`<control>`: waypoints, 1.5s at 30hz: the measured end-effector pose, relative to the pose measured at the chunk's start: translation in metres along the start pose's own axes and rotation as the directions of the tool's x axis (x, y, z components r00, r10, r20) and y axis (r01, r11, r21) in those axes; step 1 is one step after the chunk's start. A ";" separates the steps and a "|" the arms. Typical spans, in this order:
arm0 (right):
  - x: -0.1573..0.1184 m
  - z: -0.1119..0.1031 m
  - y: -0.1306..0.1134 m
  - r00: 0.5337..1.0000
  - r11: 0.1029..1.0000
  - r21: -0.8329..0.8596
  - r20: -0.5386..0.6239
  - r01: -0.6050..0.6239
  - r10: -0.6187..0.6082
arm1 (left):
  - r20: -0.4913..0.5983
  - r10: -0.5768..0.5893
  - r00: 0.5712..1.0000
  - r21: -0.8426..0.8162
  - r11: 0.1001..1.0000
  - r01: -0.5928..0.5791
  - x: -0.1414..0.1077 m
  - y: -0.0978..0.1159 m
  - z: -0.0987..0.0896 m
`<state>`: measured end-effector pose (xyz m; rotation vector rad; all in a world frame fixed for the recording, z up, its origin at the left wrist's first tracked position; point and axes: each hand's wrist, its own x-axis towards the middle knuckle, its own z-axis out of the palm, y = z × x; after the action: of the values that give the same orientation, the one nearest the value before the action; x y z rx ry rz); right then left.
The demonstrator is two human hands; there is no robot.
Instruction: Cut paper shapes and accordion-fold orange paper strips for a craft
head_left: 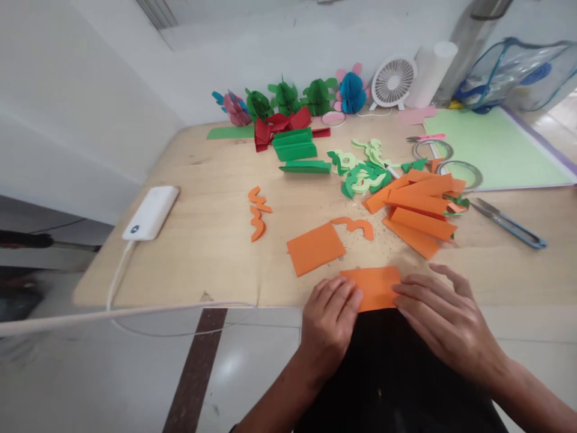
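Note:
At the table's front edge an orange paper rectangle point(376, 286) lies between my hands. My left hand point(331, 319) has its fingers closed on the paper's left end, thumb hidden. My right hand point(444, 319) grips the right end, its index finger slightly raised. Just beyond, another orange rectangle point(315, 248) rests flat, with a wavy orange offcut point(356, 226) by its upper corner. A pile of folded orange strips point(419, 198) spreads to the right. More curled orange scraps point(256, 213) lie to the left.
Green and pale green scraps point(365, 171), folded green paper point(295, 144) and red paper point(279, 126) sit farther back. A blue-handled cutter point(511, 224) lies right, near tape rolls point(460, 174). A white power bank point(151, 212) trails a cable. A small fan point(393, 83) stands behind.

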<state>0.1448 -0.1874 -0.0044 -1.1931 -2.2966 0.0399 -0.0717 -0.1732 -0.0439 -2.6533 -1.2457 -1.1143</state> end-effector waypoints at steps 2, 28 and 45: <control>-0.010 0.001 0.001 0.999 0.999 0.000 -0.003 -0.054 0.054 | 0.010 -0.010 1.000 -0.023 1.000 0.010 0.001 0.007 0.005; -0.004 0.024 0.006 0.927 0.927 0.031 0.028 -0.374 0.373 | 0.140 0.035 0.990 0.113 0.992 -0.051 -0.010 0.030 0.025; 0.005 0.029 0.015 0.943 0.942 -0.066 -0.074 -0.328 0.323 | 0.300 -0.049 0.953 0.186 0.983 -0.007 -0.009 0.028 0.026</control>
<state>0.1402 -0.1682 -0.0314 -1.5824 -2.0413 0.0346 -0.0412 -0.1907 -0.0607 -2.7432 -1.3467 -0.5690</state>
